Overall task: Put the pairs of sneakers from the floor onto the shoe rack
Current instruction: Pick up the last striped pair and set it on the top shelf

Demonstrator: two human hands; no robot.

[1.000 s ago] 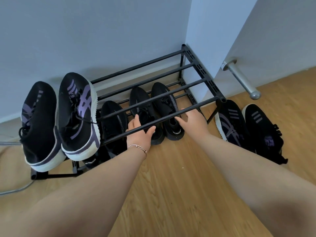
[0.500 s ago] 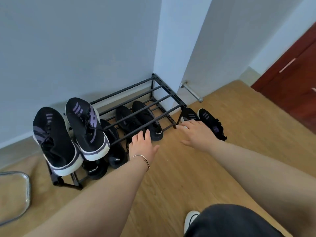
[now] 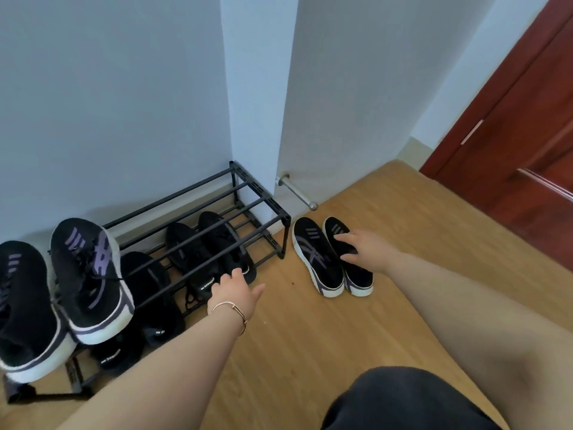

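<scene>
A black two-tier shoe rack (image 3: 266,195) stands against the wall. One pair of black-and-purple sneakers (image 3: 86,274) lies on its top tier at the left. Black sneakers (image 3: 214,243) sit on the lower tier. On the floor right of the rack rests another black-and-purple pair with white soles (image 3: 319,262). My right hand (image 3: 369,249) hovers over the right shoe of that pair, fingers spread, touching or just above it. My left hand (image 3: 235,293), wearing a thin bracelet, is open in front of the rack's lower tier, holding nothing.
A metal door stopper (image 3: 299,192) sticks out from the wall corner just behind the floor pair. A dark red door (image 3: 511,135) stands at the right. Wooden floor (image 3: 310,336) lies in front of the rack. My dark-clothed knee (image 3: 403,401) is at the bottom.
Both hands have left the black sneakers on the lower tier. My right hand moved right to the floor pair, and the view pulled back and turned right.
</scene>
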